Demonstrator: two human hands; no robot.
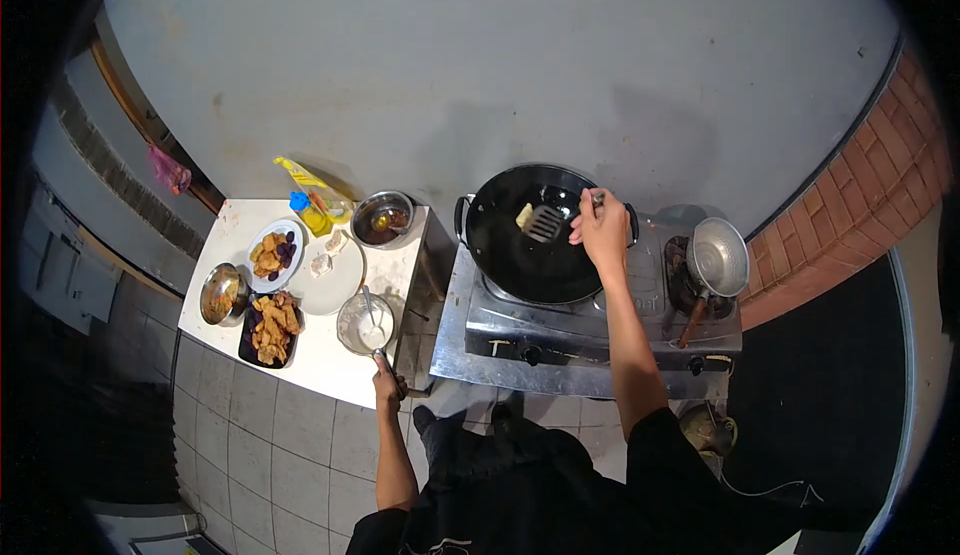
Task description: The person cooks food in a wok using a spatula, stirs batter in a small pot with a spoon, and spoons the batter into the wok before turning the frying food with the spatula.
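Note:
My right hand (600, 223) is closed around the handle of a slotted spatula (543, 224), whose head is over the inside of a black wok (510, 267). A small pale yellow piece (524, 216) lies in the wok, beside the spatula head. The wok stands on the left burner of a metal gas stove (540, 330). At the front edge of the white table, my left hand (386, 383) is closed on a dark handle-like object that I cannot make out clearly. Just beyond it is a bowl of white mixture (366, 324) with a spoon.
A small pot (719, 258) sits on the right burner. The white table (330, 380) holds a plate of fried food (271, 256), a dark tray of fried pieces (272, 329), metal bowls (382, 219), a white plate (333, 297) and a yellow bottle (313, 217).

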